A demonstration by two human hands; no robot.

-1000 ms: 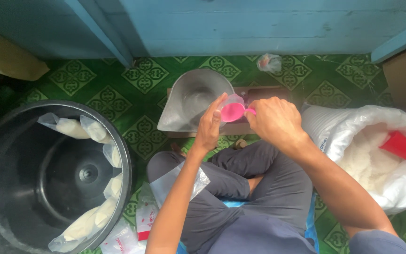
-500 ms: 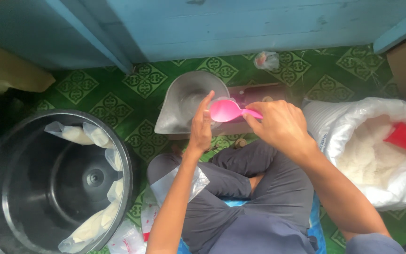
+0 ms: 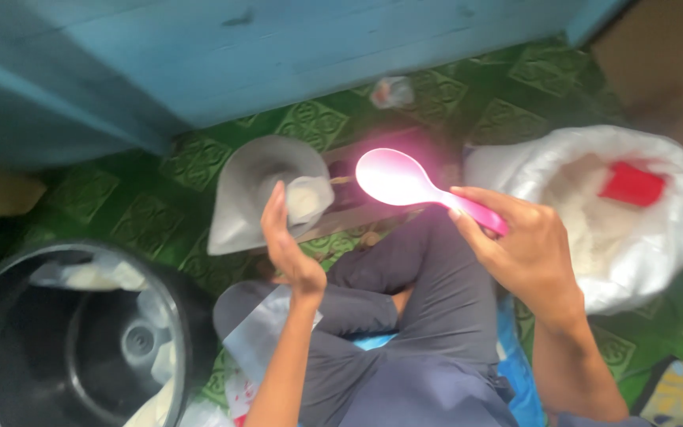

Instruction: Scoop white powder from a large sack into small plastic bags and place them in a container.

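Black plastic tub [image 3: 9, 332] at lower left, with filled clear bags [image 3: 92, 276] lying against its inner wall. Right of it, a grey scale pan [image 3: 247, 194] rests tilted on the green patterned floor [image 3: 144, 217]. The left hand [image 3: 290, 245] is raised beside the pan, fingers curled round a small clear bag of white grains [image 3: 307, 199]; the bag sits just above the pan's right edge. A loose clear plastic bag [image 3: 258, 332] lies across the person's left knee. The right hand [image 3: 527, 253] clasps the handle of a pink spoon [image 3: 405, 182], bowl pointing toward the small bag but apart from it. At far right, an open white sack of rice [image 3: 594, 229] holds a red scoop [image 3: 632, 183].
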